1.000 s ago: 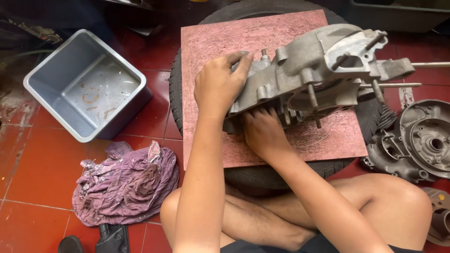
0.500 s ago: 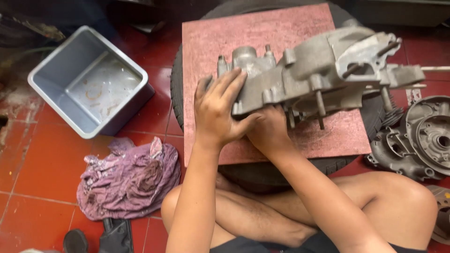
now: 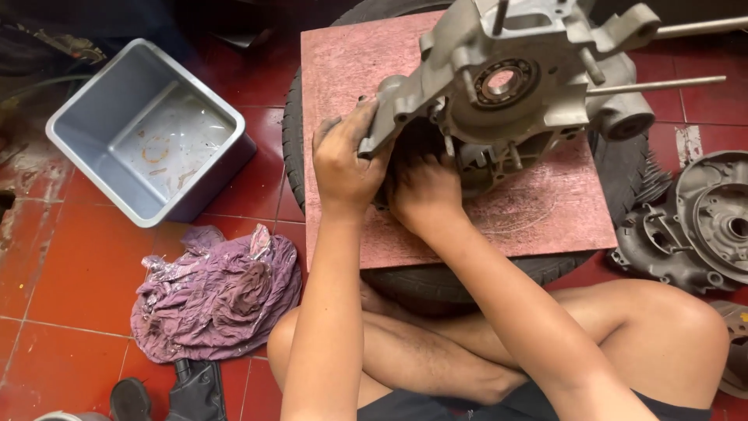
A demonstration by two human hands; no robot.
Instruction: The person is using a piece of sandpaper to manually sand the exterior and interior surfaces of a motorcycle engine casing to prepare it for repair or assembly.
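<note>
Two bare hands gripped a grey cast-metal engine casing [image 3: 514, 86] in the head view, the only view on offer, and held it tipped up on its near edge above a pinkish-red board [image 3: 351, 70]. The left hand [image 3: 347, 160] was closed around the casing's lower left corner, fingers curled over the rim and thumb pressed against the side. The right hand [image 3: 425, 187] was cupped under the casing's near edge, its fingertips tucked up into the dark hollow underneath, so how tightly they were closed could not be told. A round bearing [image 3: 499, 80] sat in the casing's upturned face, and thin metal studs [image 3: 658, 83] stuck out from its right side. The board lay flat on a black tyre [image 3: 294, 148], whose tread showed along the board's left edge and again below its near edge. To the left, well apart from the hands, a square grey plastic tub [image 3: 148, 132] stood on the red tiled floor [image 3: 70, 265]. A crumpled purple rag [image 3: 214, 292] lay just in front of the tub, near the person's crossed legs. At the right edge, beside the tyre, another grey engine cover [image 3: 709, 222] rested on the floor.
</note>
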